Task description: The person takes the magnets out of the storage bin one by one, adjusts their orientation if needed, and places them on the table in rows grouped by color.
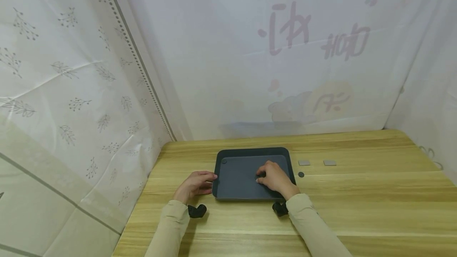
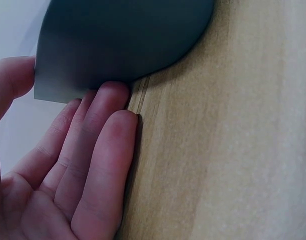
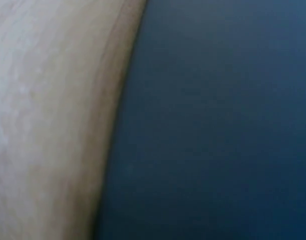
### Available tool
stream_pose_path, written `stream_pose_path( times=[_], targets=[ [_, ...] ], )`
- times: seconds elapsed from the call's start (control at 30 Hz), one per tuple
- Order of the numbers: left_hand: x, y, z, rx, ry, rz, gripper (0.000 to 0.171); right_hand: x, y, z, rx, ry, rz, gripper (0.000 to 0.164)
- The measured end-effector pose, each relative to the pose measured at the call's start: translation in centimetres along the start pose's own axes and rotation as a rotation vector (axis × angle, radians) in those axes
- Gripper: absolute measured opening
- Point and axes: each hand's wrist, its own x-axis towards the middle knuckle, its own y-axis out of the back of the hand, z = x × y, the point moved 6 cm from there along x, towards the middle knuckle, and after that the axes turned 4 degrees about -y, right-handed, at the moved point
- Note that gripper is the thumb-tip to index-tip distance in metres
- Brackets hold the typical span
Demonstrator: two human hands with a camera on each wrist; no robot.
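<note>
A dark grey rectangular tray (image 1: 235, 181) lies on the wooden table. At its left side my left hand (image 1: 195, 185) holds the wall, thumb at the rim and fingers against the outside; the left wrist view shows this tray wall (image 2: 117, 40) close up. Over the tray's inside, my right hand (image 1: 275, 177) pinches a small dark piece (image 1: 262, 175), mostly hidden by the fingers. A dark disc (image 1: 224, 161) lies in the tray's far left corner. Only blurred skin and the tray's dark surface (image 3: 213, 120) fill the right wrist view.
Right of the tray, another dark disc (image 1: 301, 174) lies on the table (image 1: 364, 201), near two small grey rectangular plates, one closer (image 1: 304, 162) and one farther right (image 1: 329, 162). Behind the table hangs a pale printed curtain (image 1: 228, 70). Black devices sit at both wrists.
</note>
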Motion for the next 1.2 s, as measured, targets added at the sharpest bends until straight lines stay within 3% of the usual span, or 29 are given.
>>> stream_pose_path(
  times=[0.7, 1.2],
  targets=[
    [0.22, -0.12, -0.11, -0.011, -0.003, -0.001, 0.04, -0.42, 0.26, -0.39, -0.053, 0.005, -0.014, 0.01],
    [0.05, -0.13, 0.11, -0.009, -0.015, 0.005, 0.038, -0.58, 0.4, -0.38, -0.087, 0.02, 0.035, 0.012]
  ],
)
